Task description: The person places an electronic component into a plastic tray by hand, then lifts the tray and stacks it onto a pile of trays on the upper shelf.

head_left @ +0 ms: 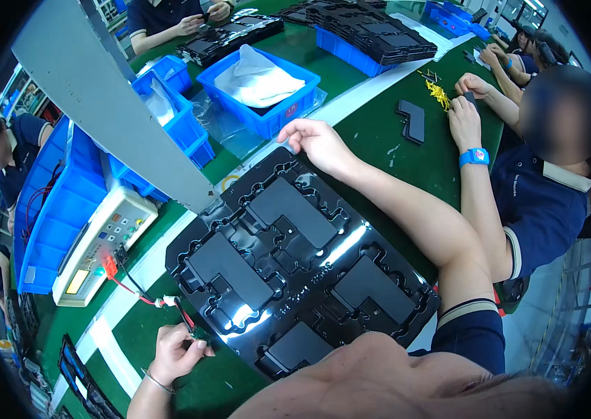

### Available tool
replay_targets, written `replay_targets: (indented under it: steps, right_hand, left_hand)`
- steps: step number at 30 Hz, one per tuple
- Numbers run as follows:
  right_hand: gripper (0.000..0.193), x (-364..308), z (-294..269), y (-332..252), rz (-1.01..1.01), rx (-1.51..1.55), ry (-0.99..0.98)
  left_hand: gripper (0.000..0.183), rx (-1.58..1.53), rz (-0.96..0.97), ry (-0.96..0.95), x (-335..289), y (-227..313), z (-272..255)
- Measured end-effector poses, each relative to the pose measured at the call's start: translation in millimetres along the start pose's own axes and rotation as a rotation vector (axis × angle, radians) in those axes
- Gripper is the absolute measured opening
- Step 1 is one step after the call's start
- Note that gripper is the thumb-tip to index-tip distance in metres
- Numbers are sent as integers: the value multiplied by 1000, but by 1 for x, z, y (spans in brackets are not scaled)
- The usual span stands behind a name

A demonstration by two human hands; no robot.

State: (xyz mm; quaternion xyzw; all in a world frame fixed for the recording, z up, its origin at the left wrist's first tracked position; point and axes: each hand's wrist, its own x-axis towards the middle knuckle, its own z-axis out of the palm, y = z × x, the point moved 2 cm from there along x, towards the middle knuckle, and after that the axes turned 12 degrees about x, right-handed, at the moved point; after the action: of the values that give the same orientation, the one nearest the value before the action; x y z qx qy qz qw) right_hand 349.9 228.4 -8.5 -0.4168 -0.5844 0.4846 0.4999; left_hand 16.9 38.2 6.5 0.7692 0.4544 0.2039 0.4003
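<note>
My left hand [173, 355] is closed on a small green circuit board [199, 333], pinched between thumb and fingers beside the tray's left edge. Red and black leads [143, 297] run from the board, past a white connector, to a cream-coloured tester [103, 248] with a lit yellow display. My right arm reaches across to the far edge of a black moulded plastic tray [295, 283]. There my right hand [318, 146] has its curled fingers at the tray's corner, seemingly gripping it. Several flat black L-shaped cases [233, 269] lie in the tray's recesses.
A grey post [110, 91] rises beside the tray's far left corner. Blue bins [260, 115] stand beyond the tray, one holding white bags. Stacked black trays [372, 38] are at the back. On the right, a co-worker handles a part near another black case [412, 121] and yellow pieces [437, 94].
</note>
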Motion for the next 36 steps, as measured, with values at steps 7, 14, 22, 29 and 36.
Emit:
replay_targets:
  steps: [7, 14, 22, 29, 36]
  right_hand:
    - [29, -2, 2, -5, 14, -16, -17]
    - [28, -2, 2, 1, -108, -50, 0]
    - [25, -4, 4, -8, -95, -121, -31]
    - [20, -3, 3, -5, -68, -127, -90]
    - [16, 1, 0, 3, -180, -95, -60]
  left_hand:
    - [16, -13, -15, 1, -2, 1, 0]
    - [15, 3, 14, -15, 2, 5, -1]
    - [15, 40, 35, -21, 3, 6, -3]
    - [16, 3, -10, -20, 1, 4, -2]
    - [17, -16, -24, -11, -1, 0, -1]
